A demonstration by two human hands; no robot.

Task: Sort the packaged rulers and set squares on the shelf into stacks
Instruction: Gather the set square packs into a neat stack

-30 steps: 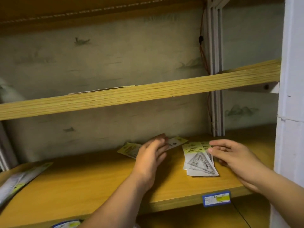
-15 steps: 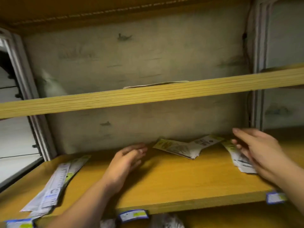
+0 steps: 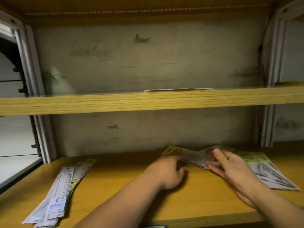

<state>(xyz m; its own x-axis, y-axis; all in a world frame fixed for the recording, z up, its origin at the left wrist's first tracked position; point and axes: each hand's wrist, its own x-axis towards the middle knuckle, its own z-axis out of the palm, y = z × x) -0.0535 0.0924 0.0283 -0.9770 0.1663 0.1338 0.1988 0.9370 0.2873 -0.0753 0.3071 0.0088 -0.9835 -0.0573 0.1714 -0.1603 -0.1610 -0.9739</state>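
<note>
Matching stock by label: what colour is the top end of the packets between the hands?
Yellow on the packets, with dark print; head view shows it.

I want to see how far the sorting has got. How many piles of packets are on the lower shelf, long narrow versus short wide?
Long narrow packets: 1, the left pile.
Short wide packets: 2, the middle pile, which the right hand pinches with the left hand at it, and the right pile.
Total: 3 piles.
</note>
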